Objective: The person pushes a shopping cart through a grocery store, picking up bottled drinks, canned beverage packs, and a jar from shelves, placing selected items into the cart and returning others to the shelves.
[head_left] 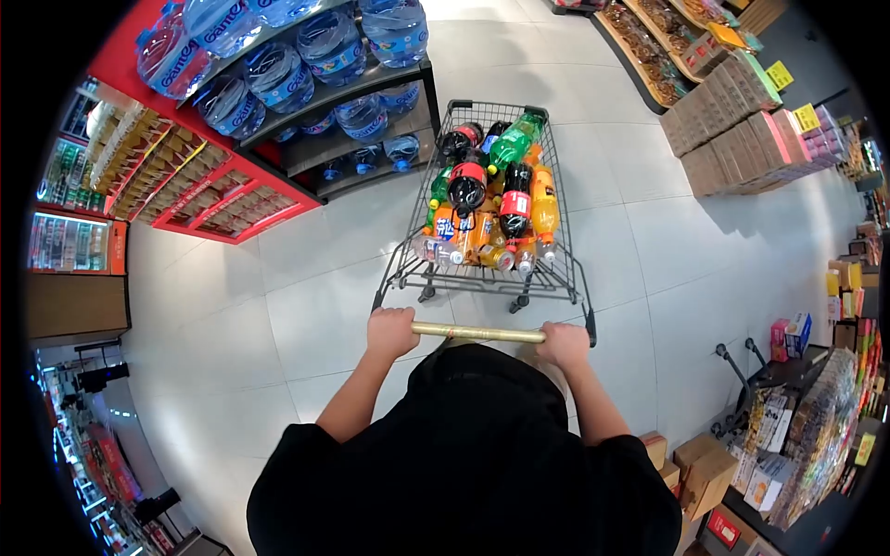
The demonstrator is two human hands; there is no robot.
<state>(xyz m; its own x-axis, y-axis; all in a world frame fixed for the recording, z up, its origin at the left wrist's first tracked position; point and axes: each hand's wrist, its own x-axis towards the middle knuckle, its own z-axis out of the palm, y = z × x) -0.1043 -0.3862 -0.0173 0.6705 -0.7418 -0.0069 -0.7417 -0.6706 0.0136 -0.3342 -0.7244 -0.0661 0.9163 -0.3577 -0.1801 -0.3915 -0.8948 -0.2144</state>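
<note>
My left hand (392,333) is wrapped round the left end of the shopping cart's handle (477,333). At the handle's right end, my right hand (565,344) grips it the same way. Ahead of both hands stands the wire shopping cart (564,250), piled with bottled drinks. Among them are a large dark cola bottle (467,185), another cola bottle (515,206) with a red label, a green bottle (516,141) and an orange drink bottle (544,199). Smaller bottles and a gold-coloured can (496,258) lie near the cart's close end.
A rack of large water bottles (331,46) stands close on the cart's left, beside a red shelf (236,199) of packaged goods. Stacked cartons (728,120) are on the right. Cardboard boxes (706,468) sit near my right side. Pale tiled floor (603,167) surrounds the cart.
</note>
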